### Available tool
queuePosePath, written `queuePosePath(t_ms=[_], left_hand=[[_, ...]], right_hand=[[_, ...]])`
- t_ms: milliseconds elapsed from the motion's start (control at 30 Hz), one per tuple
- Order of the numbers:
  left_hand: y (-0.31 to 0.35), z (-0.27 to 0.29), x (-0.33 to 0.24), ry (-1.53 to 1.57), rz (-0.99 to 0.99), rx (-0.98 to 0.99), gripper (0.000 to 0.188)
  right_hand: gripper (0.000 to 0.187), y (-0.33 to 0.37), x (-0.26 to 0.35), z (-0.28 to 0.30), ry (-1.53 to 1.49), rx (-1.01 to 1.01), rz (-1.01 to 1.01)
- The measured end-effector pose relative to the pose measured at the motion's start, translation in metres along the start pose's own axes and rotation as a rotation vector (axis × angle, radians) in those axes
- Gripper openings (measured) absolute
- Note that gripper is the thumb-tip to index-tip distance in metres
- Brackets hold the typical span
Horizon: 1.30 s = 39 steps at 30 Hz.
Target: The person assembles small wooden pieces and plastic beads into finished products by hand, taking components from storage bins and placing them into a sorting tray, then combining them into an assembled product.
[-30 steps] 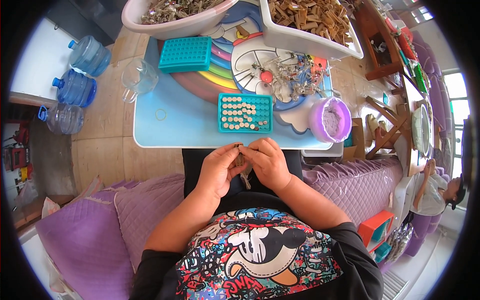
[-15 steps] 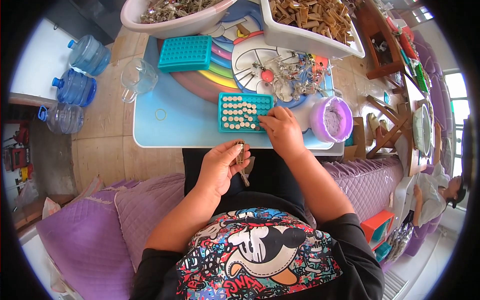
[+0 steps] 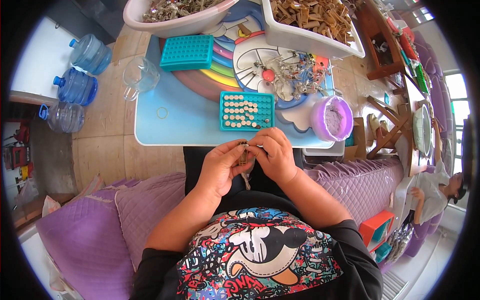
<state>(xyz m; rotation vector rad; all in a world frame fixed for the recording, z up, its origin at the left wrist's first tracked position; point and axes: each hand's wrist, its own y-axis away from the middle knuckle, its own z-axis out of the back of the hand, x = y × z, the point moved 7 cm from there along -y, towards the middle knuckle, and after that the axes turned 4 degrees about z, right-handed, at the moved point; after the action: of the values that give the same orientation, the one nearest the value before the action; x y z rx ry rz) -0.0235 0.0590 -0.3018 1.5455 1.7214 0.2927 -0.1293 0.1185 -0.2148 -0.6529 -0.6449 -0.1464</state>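
My left hand (image 3: 216, 166) is closed around a small narrow brown-and-gold battery holder (image 3: 243, 158), held just off the table's front edge. A bundle of thin wires (image 3: 247, 183) hangs below it. My right hand (image 3: 276, 156) meets the holder's upper end, thumb and forefinger pinched together; whatever sits between those fingertips is too small and covered to make out. Just beyond both hands lies a teal pitted tray (image 3: 221, 116) with rows of silver coin-shaped discs (image 3: 241, 111), which look like button cells. Several pits along its right side hold no disc.
On the table (image 3: 190, 135) are stacked teal trays (image 3: 186, 52), a glass pitcher (image 3: 141, 76), tangled wired parts (image 3: 300, 75) and a purple tub (image 3: 332, 118). A pink basin (image 3: 175, 26) and a white bin (image 3: 312, 44) of brown pieces stand behind. Another person (image 3: 432, 192) is at far right.
My right hand has moved from the tray's right side down and left to the battery holder in my left hand. The left hand stays nearly in place.
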Motion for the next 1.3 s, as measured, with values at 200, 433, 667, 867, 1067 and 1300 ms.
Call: queuePosePath(t_ms=[200, 433, 667, 867, 1067, 1300], left_hand=[[0.006, -0.005, 0.000, -0.026, -0.012, 0.017, 0.027], [0.008, -0.004, 0.004, -0.028, -0.005, 0.045, 0.027], [0.006, -0.004, 0.009, -0.004, -0.007, 0.048, 0.027], [0.006, -0.003, 0.002, -0.003, -0.054, -0.025, 0.025], [0.006, 0.002, -0.004, -0.057, -0.047, -0.005, 0.023], [0.003, 0.004, -0.011, -0.128, -0.071, -0.019, 0.019]], right_hand=[[0.016, 0.004, 0.005, 0.002, 0.012, -0.031, -0.017], [0.015, 0.002, 0.011, 0.003, 0.035, -0.001, 0.017], [0.019, 0.006, 0.016, 0.000, 0.062, 0.042, 0.059], [0.041, 0.018, 0.022, -0.012, 0.266, 0.120, 0.133], [0.034, 0.013, 0.020, -0.008, 0.040, 0.079, 0.004], [0.026, -0.016, 0.012, 0.002, -0.173, 0.094, -0.027]])
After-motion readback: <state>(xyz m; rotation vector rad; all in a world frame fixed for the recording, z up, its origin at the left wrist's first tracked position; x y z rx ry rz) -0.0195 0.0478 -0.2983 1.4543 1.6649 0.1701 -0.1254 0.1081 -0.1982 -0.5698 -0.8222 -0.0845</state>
